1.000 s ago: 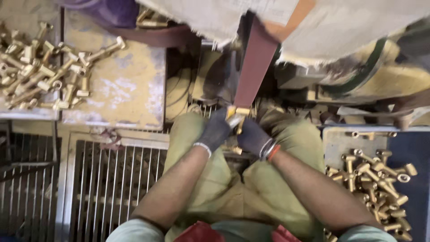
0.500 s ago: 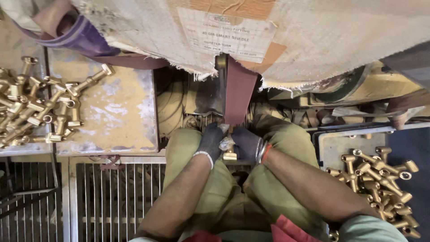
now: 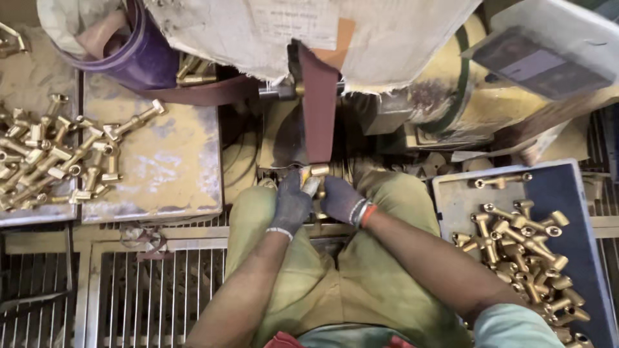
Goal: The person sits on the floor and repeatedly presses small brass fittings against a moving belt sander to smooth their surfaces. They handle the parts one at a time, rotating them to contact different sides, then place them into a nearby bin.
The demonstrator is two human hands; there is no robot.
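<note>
Under the sanding belt [image 3: 319, 103], brass fitting [image 3: 314, 175] — pinched between both gloved grips.

Left hand [image 3: 291, 205]: dark grey knit glove, pale band at the cuff.
Right hand [image 3: 343, 201]: same dark grey knit glove, white and orange-red bands at the cuff.
Forearms: bare behind both grips.
Legs: olive-khaki trousers, creased.
Upper body: pale teal short sleeve, a red edge at the waist.

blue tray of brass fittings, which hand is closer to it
Right. The right hand, gloved, is at the sanding belt, on the blue tray's side. The left hand is just beyond it, farther from the tray.
</note>
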